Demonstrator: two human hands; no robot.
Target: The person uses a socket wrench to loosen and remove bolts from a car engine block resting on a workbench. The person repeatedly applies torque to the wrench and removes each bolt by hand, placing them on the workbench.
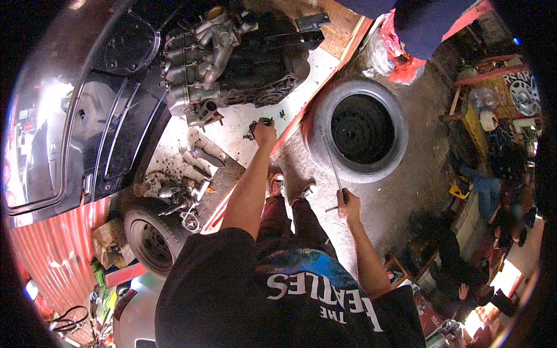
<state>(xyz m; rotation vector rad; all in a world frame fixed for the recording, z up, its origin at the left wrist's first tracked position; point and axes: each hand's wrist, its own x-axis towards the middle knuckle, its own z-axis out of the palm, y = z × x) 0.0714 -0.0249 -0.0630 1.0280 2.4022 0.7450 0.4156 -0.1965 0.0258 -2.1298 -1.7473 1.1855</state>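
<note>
My left hand [265, 134] is low over the white bench top [318, 72], its fingers closed round something small and dark that I cannot make out. Small dark bolts [282, 114] lie on the bench just right of it. Behind them rests a greasy engine [194, 78] with its metal pipework. Off to the right, my right hand [348, 206] grips a long thin T-handle wrench [333, 165] near its crossbar. The wrench's shaft points up and away, passing over the near left side of a tire [391, 156] lying flat on the floor.
Dirty metal parts [206, 156] cover the bench's left end, with a wheel [148, 238] below. A dark car body [110, 116] stands at left. Another person's dark-clothed legs [429, 23] are at the top, beside a red-and-white plastic bag [400, 64]. Cluttered shelves [481, 116] line the right.
</note>
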